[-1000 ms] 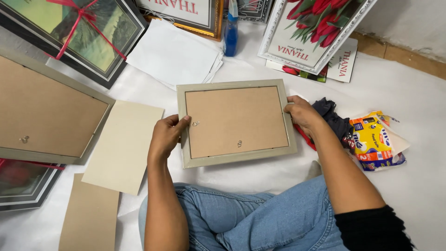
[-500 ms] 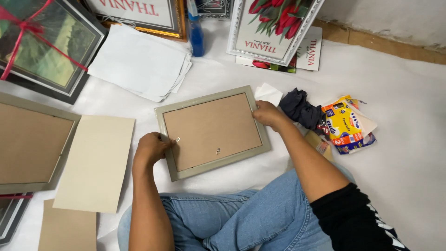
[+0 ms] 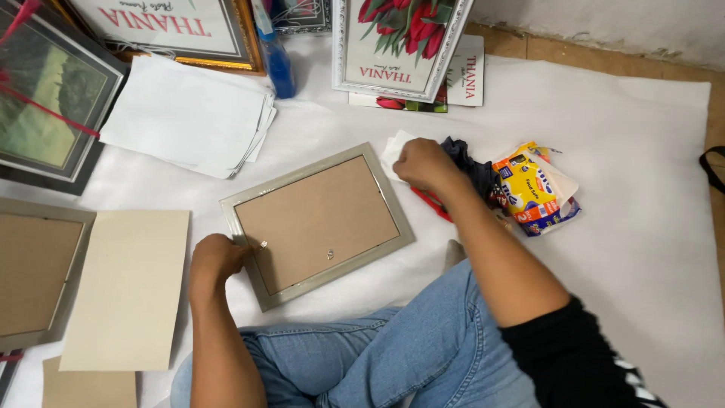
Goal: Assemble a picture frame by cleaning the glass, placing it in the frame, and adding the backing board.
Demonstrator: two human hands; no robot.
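A grey picture frame (image 3: 317, 223) lies face down on the white sheet, its brown backing board up, tilted a little. My left hand (image 3: 215, 261) rests on the frame's left edge, fingers curled at a small metal clip. My right hand (image 3: 423, 162) is off the frame's upper right corner, closed in a fist over a white paper (image 3: 394, 149) and beside a dark cloth (image 3: 472, 170). Whether the right hand holds anything I cannot tell.
A beige card (image 3: 128, 291) and another face-down frame (image 3: 34, 272) lie to the left. A white paper stack (image 3: 189, 117), a blue bottle (image 3: 278, 64), framed prints (image 3: 396, 45) and a yellow packet (image 3: 529, 193) sit at the back and right. A red tool (image 3: 430, 204) lies under my forearm.
My right hand has left the frame's right edge and moved up to the white paper and dark cloth. The left hand has slid in to the clip on the frame's left side.
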